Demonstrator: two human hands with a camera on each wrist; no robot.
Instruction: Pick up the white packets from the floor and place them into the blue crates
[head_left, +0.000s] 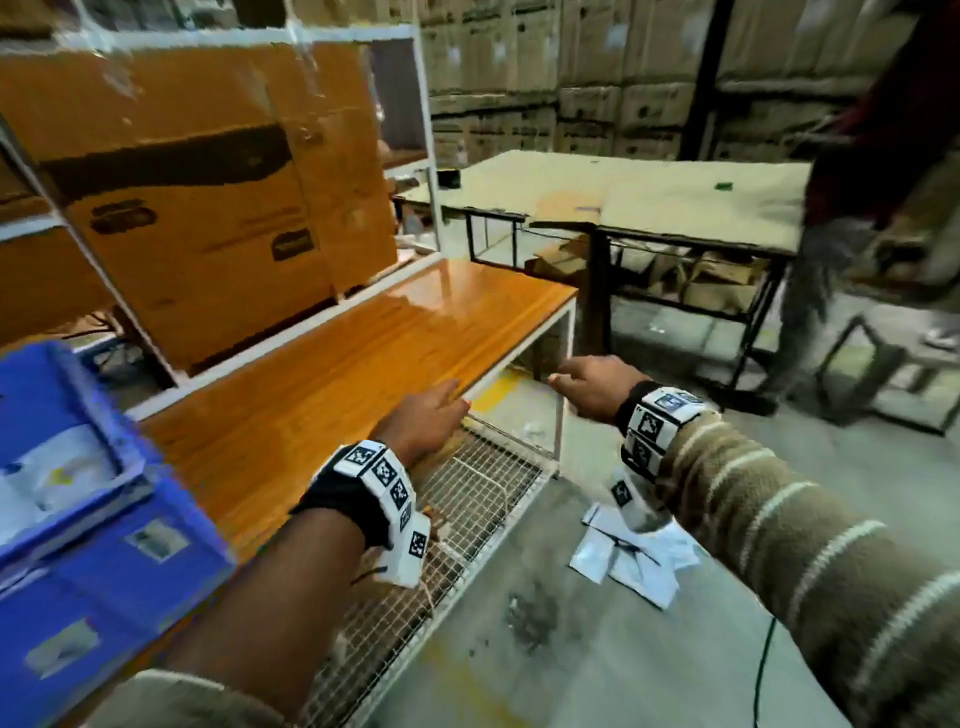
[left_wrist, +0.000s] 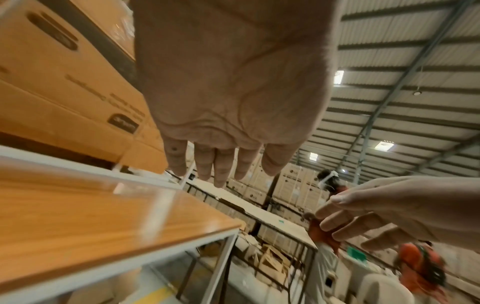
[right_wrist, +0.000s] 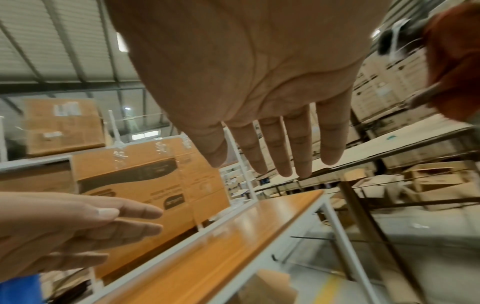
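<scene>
Several white packets (head_left: 631, 558) lie in a loose heap on the grey floor, below my right forearm. Blue crates (head_left: 98, 525) are stacked at the left edge of the head view, and the upper one holds white packets (head_left: 57, 475). My left hand (head_left: 426, 415) hovers over the front edge of the wooden table (head_left: 322, 384), fingers straight and empty (left_wrist: 228, 115). My right hand (head_left: 592, 384) is held out beyond the table's corner, fingers spread and empty (right_wrist: 272, 123). Both hands are well above the floor packets.
Brown cartons (head_left: 208, 197) fill the white shelf behind the table. A wire mesh shelf (head_left: 467, 499) sits under the table front. A low cardboard-covered bench (head_left: 649, 197) stands beyond. Another person (head_left: 872, 208) walks at the right, near a metal stool (head_left: 893, 374).
</scene>
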